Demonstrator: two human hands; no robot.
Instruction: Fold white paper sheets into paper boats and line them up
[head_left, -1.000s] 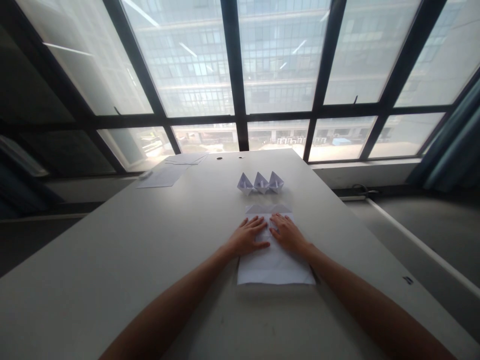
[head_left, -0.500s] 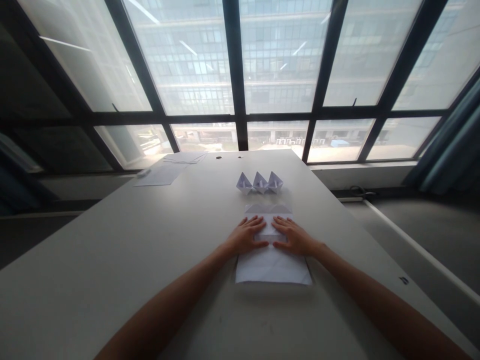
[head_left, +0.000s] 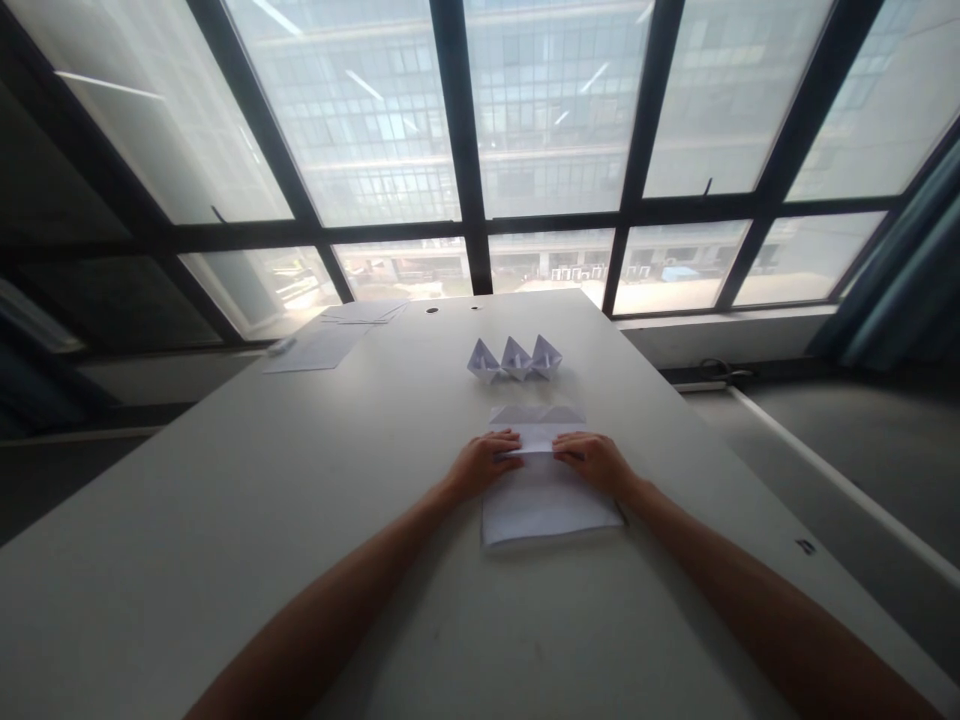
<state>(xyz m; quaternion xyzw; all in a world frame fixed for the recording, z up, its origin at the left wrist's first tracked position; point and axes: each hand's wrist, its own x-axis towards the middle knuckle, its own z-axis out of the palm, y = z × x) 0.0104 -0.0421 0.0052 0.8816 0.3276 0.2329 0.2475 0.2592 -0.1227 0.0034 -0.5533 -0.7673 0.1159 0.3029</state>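
A creased sheet of white paper (head_left: 551,510) lies before me on the table, with a fold running across it between my hands. My left hand (head_left: 484,463) pinches the fold at its left side, thumb below and fingers above. At the right side my right hand (head_left: 596,461) grips the same fold, its fingers bent and drawn together. The near part of the sheet rises slightly off the table along its front edge. Beyond the hands, the paper's far edge shows triangular creases. Three folded paper boats (head_left: 515,360) stand in a row just past it.
The white table (head_left: 262,520) stretches toward a wall of windows (head_left: 551,110). Loose paper sheets (head_left: 311,350) lie at its far left. Two small holes are near the far edge. A dark mark (head_left: 805,547) sits by the right edge, and a blue curtain (head_left: 885,290) hangs at right.
Both hands have gone from lying flat with spread fingers to pinching the paper's fold. The near edge of the sheet has shifted away from me and lifted a little. The view has tilted slightly.
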